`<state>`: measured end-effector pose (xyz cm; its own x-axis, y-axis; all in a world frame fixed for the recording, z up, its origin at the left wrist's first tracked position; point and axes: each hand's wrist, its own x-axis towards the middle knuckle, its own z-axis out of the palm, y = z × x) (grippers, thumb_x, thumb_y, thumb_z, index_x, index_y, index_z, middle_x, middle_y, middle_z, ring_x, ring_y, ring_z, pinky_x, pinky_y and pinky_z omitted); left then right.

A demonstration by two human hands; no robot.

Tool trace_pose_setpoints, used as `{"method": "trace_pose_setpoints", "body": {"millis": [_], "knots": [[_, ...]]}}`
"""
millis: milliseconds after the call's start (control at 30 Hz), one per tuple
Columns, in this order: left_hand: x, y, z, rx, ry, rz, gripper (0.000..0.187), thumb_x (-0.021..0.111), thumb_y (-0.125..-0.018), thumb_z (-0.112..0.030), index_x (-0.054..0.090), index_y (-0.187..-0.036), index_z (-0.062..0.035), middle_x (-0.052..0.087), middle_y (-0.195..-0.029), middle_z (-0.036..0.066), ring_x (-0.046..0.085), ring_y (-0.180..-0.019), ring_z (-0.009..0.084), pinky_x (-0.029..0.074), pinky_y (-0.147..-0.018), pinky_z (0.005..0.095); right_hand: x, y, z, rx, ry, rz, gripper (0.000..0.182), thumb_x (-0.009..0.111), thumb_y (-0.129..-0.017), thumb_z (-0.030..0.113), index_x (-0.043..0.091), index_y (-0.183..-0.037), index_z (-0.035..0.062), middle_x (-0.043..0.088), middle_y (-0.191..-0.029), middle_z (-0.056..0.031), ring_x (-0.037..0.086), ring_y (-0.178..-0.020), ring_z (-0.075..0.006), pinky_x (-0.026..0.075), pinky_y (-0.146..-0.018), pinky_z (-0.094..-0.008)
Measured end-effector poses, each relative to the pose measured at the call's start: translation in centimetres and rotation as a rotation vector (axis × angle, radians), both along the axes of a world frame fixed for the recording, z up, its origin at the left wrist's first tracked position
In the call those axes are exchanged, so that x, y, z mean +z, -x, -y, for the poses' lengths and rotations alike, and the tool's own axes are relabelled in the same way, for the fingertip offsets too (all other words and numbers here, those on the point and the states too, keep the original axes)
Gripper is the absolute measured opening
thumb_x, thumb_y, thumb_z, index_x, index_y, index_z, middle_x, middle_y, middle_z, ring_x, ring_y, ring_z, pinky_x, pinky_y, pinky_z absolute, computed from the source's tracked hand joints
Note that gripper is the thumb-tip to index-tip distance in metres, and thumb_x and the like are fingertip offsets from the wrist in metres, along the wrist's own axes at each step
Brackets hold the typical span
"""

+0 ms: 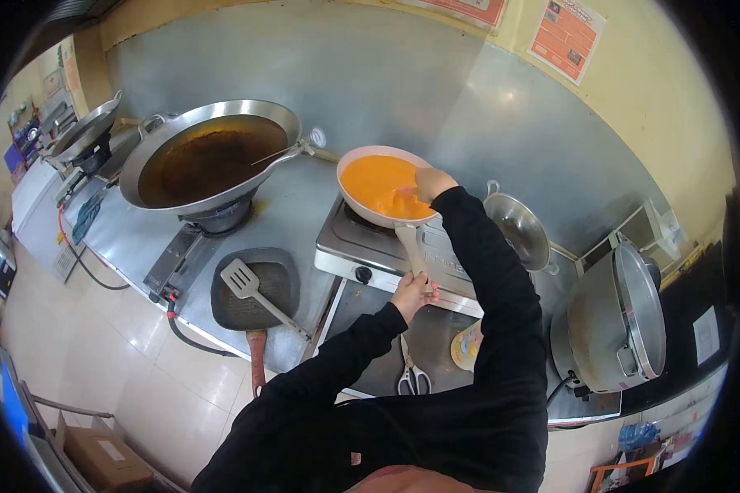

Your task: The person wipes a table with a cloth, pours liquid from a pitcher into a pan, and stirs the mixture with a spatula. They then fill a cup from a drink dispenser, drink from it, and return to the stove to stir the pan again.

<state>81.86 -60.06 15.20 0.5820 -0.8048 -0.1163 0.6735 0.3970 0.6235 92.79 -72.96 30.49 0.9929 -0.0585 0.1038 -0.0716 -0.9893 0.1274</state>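
Observation:
A pale pink pan with orange liquid in it sits on the silver gas stove. My left hand is wrapped round the end of the pan's beige handle. Over the right side of the pan is my right hand, its fingers bent down at the liquid. A small pinkish thing shows by those fingertips, too unclear to name. Below the stove lie scissors and, partly behind my right sleeve, a yellow patterned container.
A large wok of dark oil with a thermometer stands left. Nearer are a square pan and a slotted spatula on it. An empty metal wok and a big lidded pot stand right.

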Motion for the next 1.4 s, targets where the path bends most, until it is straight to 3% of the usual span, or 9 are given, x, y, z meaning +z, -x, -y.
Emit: {"method": "trace_pose_setpoints", "body": {"millis": [167,300,433,667,800,900,1133,1400], "knots": [[0.4,-0.1,-0.5,-0.009,0.009,0.012,0.016,0.037,-0.089,-0.017,0.041,-0.097,-0.0045,0.050,-0.081,0.006,0.052,-0.071,0.0164,0.046,-0.067,0.0294,-3.7,-4.4,2.8,-0.094,-0.082,0.171,0.044,0.052,-0.076,0.042,0.059,-0.084,-0.0003,0.059,-0.082,-0.0210,0.057,-0.078,-0.0339,0.045,-0.070,-0.0397],[0.4,-0.3,-0.8,-0.021,0.017,0.027,0.015,0.036,-0.089,-0.017,0.041,-0.096,-0.0045,0.050,-0.081,0.006,0.052,-0.072,0.0167,0.045,-0.067,0.0289,-4.2,-6.2,4.0,-0.050,-0.082,0.181,0.049,0.054,-0.073,0.048,0.061,-0.078,-0.0004,0.059,-0.078,-0.0215,0.057,-0.077,-0.0346,0.045,-0.067,-0.0398],[0.5,-0.4,-1.0,-0.022,-0.003,0.033,0.015,0.036,-0.089,-0.017,0.041,-0.096,-0.0044,0.049,-0.080,0.006,0.052,-0.071,0.0162,0.045,-0.066,0.0285,-0.4,-5.3,4.3,-0.068,-0.157,0.145,0.050,0.056,-0.069,0.050,0.062,-0.074,0.0004,0.059,-0.071,-0.0205,0.058,-0.071,-0.0342,0.045,-0.062,-0.0382],[0.1,-0.4,-0.2,0.014,-0.026,0.014,0.013,0.036,-0.089,-0.017,0.038,-0.094,-0.0060,0.049,-0.075,0.006,0.050,-0.063,0.0152,0.044,-0.057,0.0272,8.5,4.4,-0.4,-0.024,-0.185,-0.094,0.048,0.060,-0.067,0.047,0.062,-0.073,0.0003,0.059,-0.066,-0.0183,0.057,-0.061,-0.0303,0.045,-0.058,-0.0351],[-0.4,-0.4,0.6,0.037,-0.031,0.016,0.011,0.035,-0.089,-0.018,0.036,-0.093,-0.0087,0.048,-0.072,0.005,0.049,-0.059,0.0140,0.042,-0.053,0.0259,5.5,6.3,-1.3,0.090,-0.021,-0.176,0.037,0.059,-0.070,0.038,0.062,-0.077,0.0019,0.059,-0.070,-0.0189,0.058,-0.067,-0.0311,0.045,-0.062,-0.0356],[-0.5,-0.3,0.7,0.040,-0.002,0.005,0.010,0.035,-0.089,-0.018,0.036,-0.093,-0.0090,0.047,-0.072,0.005,0.047,-0.058,0.0136,0.041,-0.052,0.0254,3.2,6.1,-2.4,0.077,-0.083,-0.106,0.036,0.057,-0.072,0.037,0.062,-0.075,0.0018,0.058,-0.070,-0.0191,0.057,-0.067,-0.0326,0.045,-0.062,-0.0371],[0.2,0.1,0.3,0.068,-0.011,0.009,0.011,0.035,-0.088,-0.017,0.036,-0.093,-0.0068,0.045,-0.074,0.005,0.045,-0.062,0.0143,0.039,-0.055,0.0262,-0.4,-0.6,-0.6,0.108,-0.084,0.012,0.042,0.057,-0.072,0.041,0.059,-0.070,-0.0006,0.057,-0.070,-0.0203,0.056,-0.069,-0.0335,0.044,-0.062,-0.0393],[-0.2,-0.2,0.3,0.041,0.000,0.013,0.010,0.036,-0.088,-0.015,0.035,-0.092,-0.0069,0.046,-0.074,0.006,0.046,-0.063,0.0149,0.039,-0.055,0.0269,-3.2,-6.2,1.3,-0.023,-0.188,0.173,0.042,0.059,-0.069,0.042,0.059,-0.075,-0.0005,0.059,-0.078,-0.0207,0.057,-0.076,-0.0346,0.045,-0.067,-0.0395]]}}
